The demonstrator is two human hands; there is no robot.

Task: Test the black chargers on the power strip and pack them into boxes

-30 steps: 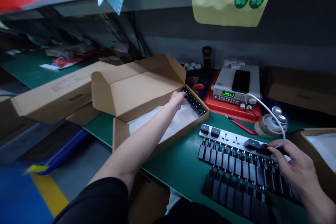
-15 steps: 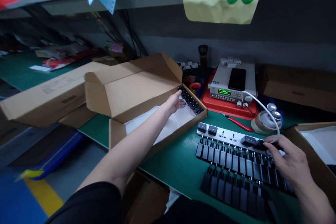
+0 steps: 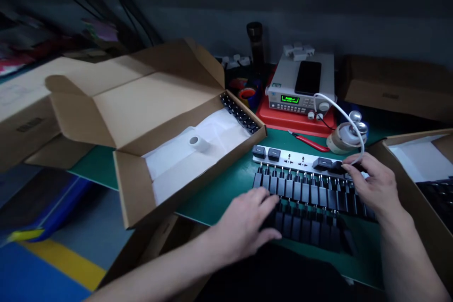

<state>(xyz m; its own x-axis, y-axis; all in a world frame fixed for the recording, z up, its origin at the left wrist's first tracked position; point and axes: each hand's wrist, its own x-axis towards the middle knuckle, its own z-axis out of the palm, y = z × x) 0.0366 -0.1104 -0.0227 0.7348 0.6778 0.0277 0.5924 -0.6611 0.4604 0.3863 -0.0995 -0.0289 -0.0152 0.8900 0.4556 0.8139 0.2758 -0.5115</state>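
Observation:
My right hand (image 3: 377,184) pinches the plug end of a white cable (image 3: 348,118) at a black charger (image 3: 338,167) in the white power strip (image 3: 307,164). Other black chargers (image 3: 273,154) sit plugged into the same strip. Over the left end of the front row of black plug adapters (image 3: 306,229) is my left hand (image 3: 249,222), thumb and fingers apart around the end adapter; whether it touches that adapter is unclear. Behind that row, a second row of adapters (image 3: 300,188) lies along the strip, metal pins pointing away from me.
An open cardboard box (image 3: 189,188) on the left holds white sheeting, a white tube (image 3: 198,143) and black adapters along its far end. A tester (image 3: 300,89) with a lit green display bears a phone (image 3: 308,77). Red-handled pliers (image 3: 311,143) and another open box (image 3: 389,151) are nearby.
My left hand has come back from the open box to the front row of adapters. My right hand stays on the cable plug. The view has shifted, and the white tube now shows in the box.

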